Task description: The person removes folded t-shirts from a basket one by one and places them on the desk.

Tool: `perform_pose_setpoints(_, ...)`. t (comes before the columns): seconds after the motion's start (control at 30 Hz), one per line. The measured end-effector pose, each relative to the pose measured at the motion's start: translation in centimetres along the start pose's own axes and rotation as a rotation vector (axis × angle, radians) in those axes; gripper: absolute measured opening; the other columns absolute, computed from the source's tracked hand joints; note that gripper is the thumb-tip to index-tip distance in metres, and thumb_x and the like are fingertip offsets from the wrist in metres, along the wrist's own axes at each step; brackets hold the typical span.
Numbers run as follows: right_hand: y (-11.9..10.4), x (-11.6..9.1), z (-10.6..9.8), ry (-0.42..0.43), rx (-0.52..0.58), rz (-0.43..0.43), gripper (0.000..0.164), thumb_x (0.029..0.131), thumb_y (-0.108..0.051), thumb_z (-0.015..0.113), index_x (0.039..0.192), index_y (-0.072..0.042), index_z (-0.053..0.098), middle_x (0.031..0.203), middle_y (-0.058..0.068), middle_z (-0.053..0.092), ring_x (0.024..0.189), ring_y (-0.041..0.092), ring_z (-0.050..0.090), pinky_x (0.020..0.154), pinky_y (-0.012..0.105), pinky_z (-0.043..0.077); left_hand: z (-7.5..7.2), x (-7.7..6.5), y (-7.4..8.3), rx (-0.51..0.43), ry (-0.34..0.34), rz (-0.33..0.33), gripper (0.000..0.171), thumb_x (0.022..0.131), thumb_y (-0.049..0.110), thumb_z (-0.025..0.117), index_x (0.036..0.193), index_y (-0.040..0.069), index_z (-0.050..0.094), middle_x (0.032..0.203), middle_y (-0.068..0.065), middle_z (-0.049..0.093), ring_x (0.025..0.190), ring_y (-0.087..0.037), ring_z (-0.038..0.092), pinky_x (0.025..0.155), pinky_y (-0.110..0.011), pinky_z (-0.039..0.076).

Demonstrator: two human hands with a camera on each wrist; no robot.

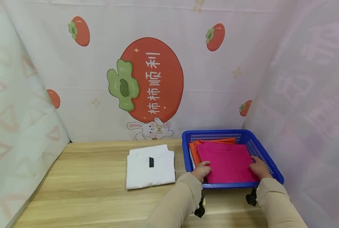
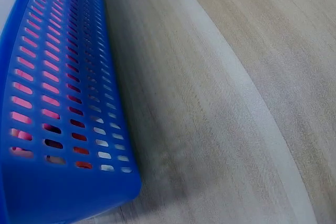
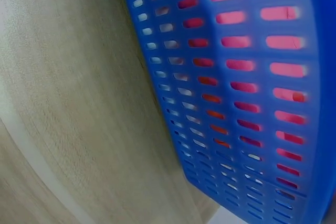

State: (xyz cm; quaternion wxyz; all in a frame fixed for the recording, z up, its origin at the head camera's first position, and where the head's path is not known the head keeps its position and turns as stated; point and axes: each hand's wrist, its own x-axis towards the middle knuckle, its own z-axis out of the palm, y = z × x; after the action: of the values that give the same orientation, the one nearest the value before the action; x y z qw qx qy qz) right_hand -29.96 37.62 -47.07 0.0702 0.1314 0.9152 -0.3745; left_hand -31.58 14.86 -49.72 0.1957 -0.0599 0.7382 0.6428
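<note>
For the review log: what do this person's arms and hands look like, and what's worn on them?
The left sleeve and right sleeve are long, plain beige and creased. The left hand and right hand wear no gloves. Black wrist cameras sit below the cuffs; no cables show.

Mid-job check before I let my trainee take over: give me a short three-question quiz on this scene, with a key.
1. Multiple choice: what colour is the cloth that the left hand and right hand touch? a) white b) pink c) orange
2. True or false: the folded white garment with the dark tag lies on the table, outside the blue basket.
3. Open: what shows just beyond the far edge of the cloth from question 1?

Key:
1. b
2. True
3. The orange fabric
</note>
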Motion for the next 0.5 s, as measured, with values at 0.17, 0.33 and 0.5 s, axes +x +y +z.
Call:
perform_pose_setpoints(0.17, 0.15, -0.29, 0.07, -0.049, 0.051, -0.060, 0.058, 0.075, 0.001, 0.042, 0.130, 0.010, 0.022, 0.128, 0.037, 0.015, 0.095, 0.041, 0.030, 0.068, 0.039, 0.034, -0.07, -0.53, 0.32, -0.070, -0.032, 0.010, 0.053, 0.071, -0.011, 0.047, 0.122, 0.002, 0.046, 0.120, -0.016, 0.043, 0.106, -0.026, 0.039, 0.085, -0.037, 0.036)
perform_pose_setpoints(0.33, 0.56, -0.27, 0.23, -0.049, 0.076, -0.049, 0.050, 0.073, 0.005, 0.033, 0.122, 0.011, 0.034, 0.124, 0.035, 0.021, 0.064, 0.026, 0.035, 0.049, 0.028, 0.030, -0.22, -0.52, 0.37, -0.079, -0.048, 0.020, 0.056, 0.070, -0.011, 0.047, 0.124, 0.004, 0.046, 0.123, -0.015, 0.042, 0.099, -0.023, 0.040, 0.069, -0.028, 0.038)
perform_pose_setpoints(0.5, 0.32, -0.29, 0.33, -0.028, 0.115, -0.049, 0.053, 0.071, 0.008, 0.030, 0.123, 0.010, 0.035, 0.125, 0.035, 0.021, 0.049, 0.015, 0.029, 0.044, 0.025, 0.029, -0.34, -0.40, 0.50, -0.031, -0.006, 0.090, 0.059, 0.067, -0.015, 0.044, 0.122, 0.006, 0.050, 0.119, -0.015, 0.046, 0.091, -0.022, 0.043, 0.062, -0.025, 0.037)
